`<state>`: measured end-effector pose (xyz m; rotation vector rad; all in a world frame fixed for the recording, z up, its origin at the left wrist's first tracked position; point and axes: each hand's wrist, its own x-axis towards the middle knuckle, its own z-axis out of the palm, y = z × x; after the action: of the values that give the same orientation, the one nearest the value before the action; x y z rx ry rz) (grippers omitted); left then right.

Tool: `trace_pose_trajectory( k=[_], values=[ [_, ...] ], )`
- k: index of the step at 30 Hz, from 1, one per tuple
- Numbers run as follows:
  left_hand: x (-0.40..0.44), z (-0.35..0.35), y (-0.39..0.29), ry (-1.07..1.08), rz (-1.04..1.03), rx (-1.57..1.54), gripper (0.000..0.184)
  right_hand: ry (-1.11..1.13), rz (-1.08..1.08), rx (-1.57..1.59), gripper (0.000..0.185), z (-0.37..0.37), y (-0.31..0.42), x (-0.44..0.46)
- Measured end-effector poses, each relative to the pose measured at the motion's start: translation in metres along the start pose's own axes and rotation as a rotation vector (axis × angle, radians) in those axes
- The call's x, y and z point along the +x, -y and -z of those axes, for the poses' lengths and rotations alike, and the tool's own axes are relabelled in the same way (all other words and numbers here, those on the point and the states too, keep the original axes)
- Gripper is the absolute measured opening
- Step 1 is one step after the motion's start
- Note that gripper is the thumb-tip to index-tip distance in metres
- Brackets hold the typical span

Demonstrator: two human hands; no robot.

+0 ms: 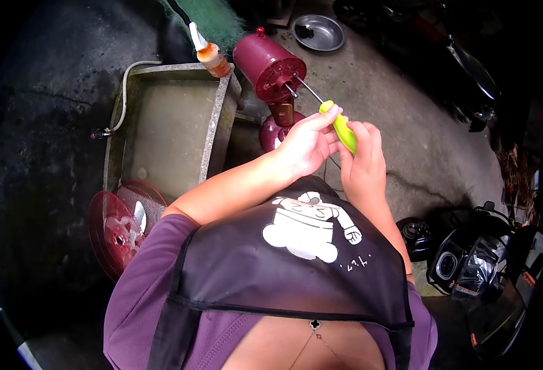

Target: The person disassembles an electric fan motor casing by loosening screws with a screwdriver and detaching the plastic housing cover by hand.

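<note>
A dark red fan motor housing (268, 65) stands on its stand and round base (273, 132) ahead of me. The tip of a screwdriver with a yellow-green handle (344, 132) touches the front face of the housing, near its edge. My left hand (308, 143) has its thumb and fingers around the front part of the handle. Behind it, my right hand (364, 157) grips the rear of the same handle. The metal shaft of the screwdriver slants up and left from the hands. A short metal spindle sticks out from the middle of the housing.
A stone basin (219, 117) with water lies to the left, an orange spray bottle (213, 60) on its corner. Red fan guards (108, 225) lean below it. A metal bowl (330, 40) sits beyond the housing. A hose hangs over the basin's left side; black equipment (450, 262) stands right.
</note>
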<state>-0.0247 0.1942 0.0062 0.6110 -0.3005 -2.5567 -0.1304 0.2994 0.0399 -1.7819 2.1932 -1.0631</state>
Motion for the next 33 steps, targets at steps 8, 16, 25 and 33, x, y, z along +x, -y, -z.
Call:
trace_pose_trajectory(
  k=[8,16,25,33],
  values=[
    [0.002,-0.005,0.001,-0.033,-0.015,0.031,0.034,-0.041,-0.066,0.052,0.043,0.002,-0.001,-0.001],
    [0.001,-0.011,0.002,-0.009,-0.004,0.062,0.04,0.054,-0.244,0.142,0.045,0.012,0.003,0.004],
    [-0.027,-0.019,-0.076,-0.069,-0.736,1.34,0.027,-0.032,-0.127,0.229,0.036,0.016,-0.02,0.019],
    [-0.019,0.005,-0.118,-0.185,-0.969,2.17,0.102,-0.1,0.021,0.217,0.03,0.0,-0.035,0.016]
  ],
)
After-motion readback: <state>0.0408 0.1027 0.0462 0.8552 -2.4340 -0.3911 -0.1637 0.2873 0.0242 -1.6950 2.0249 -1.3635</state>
